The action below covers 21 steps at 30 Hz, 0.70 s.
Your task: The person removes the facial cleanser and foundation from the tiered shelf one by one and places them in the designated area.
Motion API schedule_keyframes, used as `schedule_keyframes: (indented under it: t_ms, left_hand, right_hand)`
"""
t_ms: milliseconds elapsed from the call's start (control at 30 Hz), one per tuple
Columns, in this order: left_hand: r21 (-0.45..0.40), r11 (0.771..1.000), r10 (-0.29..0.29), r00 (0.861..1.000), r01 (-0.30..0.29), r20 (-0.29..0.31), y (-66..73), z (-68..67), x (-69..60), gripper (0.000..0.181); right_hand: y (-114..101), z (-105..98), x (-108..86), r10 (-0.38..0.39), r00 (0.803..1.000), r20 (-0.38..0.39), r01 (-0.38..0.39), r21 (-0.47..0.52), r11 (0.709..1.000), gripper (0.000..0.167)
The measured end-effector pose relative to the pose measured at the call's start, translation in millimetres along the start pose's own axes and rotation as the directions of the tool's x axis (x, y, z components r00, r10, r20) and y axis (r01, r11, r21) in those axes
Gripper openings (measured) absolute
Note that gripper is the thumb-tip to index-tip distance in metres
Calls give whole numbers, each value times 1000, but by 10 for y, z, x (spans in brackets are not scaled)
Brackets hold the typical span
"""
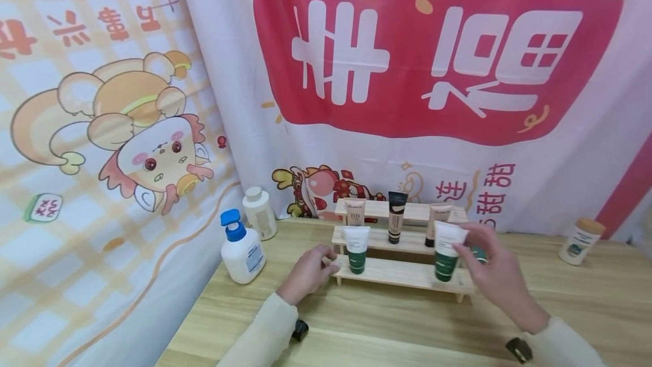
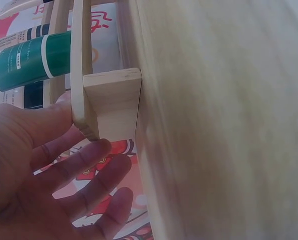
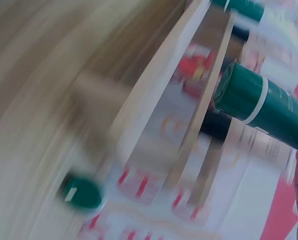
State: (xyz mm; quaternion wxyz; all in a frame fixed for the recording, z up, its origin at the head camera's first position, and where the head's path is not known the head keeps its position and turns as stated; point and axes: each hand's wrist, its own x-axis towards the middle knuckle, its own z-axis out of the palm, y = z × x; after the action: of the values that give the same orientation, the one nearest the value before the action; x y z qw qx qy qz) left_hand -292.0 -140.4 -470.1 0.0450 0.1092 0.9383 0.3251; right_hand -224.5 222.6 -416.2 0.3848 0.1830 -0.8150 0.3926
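Note:
A three-step wooden display rack (image 1: pixel 402 274) stands on the table. My left hand (image 1: pixel 312 268) grips the left end of its lowest board, thumb on top and fingers around the end in the left wrist view. Close to that hand, a green-and-white squeeze tube (image 1: pixel 357 251) stands cap down on the lowest step. My right hand (image 1: pixel 496 273) pinches a second green-and-white squeeze tube (image 1: pixel 447 251) by its white upper end. In the right wrist view this tube's green cap (image 3: pixel 233 90) is apart from the boards. On the middle step are a black-and-beige tube (image 1: pixel 395 220) and pinkish tubes (image 1: pixel 355 213).
At the left stand a white pump bottle with a blue top (image 1: pixel 243 251) and a white bottle (image 1: pixel 260 214). A green-ended item (image 3: pixel 84 194) lies beside the rack's right end, blurred. A tan-capped bottle (image 1: pixel 582 242) stands far right. Printed cloth (image 1: pixel 229 72) hangs behind the table.

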Motion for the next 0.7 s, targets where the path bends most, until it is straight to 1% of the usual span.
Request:
schedule_keyframes:
  t_ms: [67,133,167,200,267,333,400,467,533,667,700]
  left_hand:
    - [5,1000,6,1000,-6,-5,-17,-5,-5,24]
    - [12,1000,11,1000,-11,-12,-35,-9,-6,23]
    - [17,1000,14,1000,-13,-15,-43,-12,-7,23]
    - [21,1000,16,1000,-16,-17,-48,-16,-10,23]
    - [24,1000,17,1000,-16,-19,-57,-22,-13,23]
    - [23,1000,13,1000,-13,-17,-57,-31,-20,23]
    - [18,1000,11,1000,-11,-14,-49,-41,-25,23]
    - [12,1000,6,1000,-6,-12,-44,-44,-29,24]
    - [8,1000,-3,1000,3,-9,-30,-45,-32,24]
    - [3,1000,-25,1000,25,-6,12,-35,-42,25]
    - [2,1000,-27,1000,27,-5,24,-31,-44,25]
  right_hand:
    - [142,-149,15,63,998,16,-62,-41,997,46]
    - [311,-291,68,134,990,52,-129,-93,987,44]
    - [404,-362,106,175,981,78,-164,-129,978,43]
    - [495,-424,150,233,965,116,-212,-166,963,43]
    - [708,-518,247,332,925,187,-287,-229,930,45]
    - [934,-582,331,423,869,257,-348,-290,892,48]
    - [1133,-617,383,498,806,318,-396,-336,855,51]
    - [1335,-626,398,531,768,358,-416,-352,838,52]
    - [1502,-611,394,555,738,384,-433,-362,826,52]
    - [1776,-551,380,603,675,424,-486,-359,797,55]
    - [1824,-537,379,617,657,433,-500,-363,786,55]
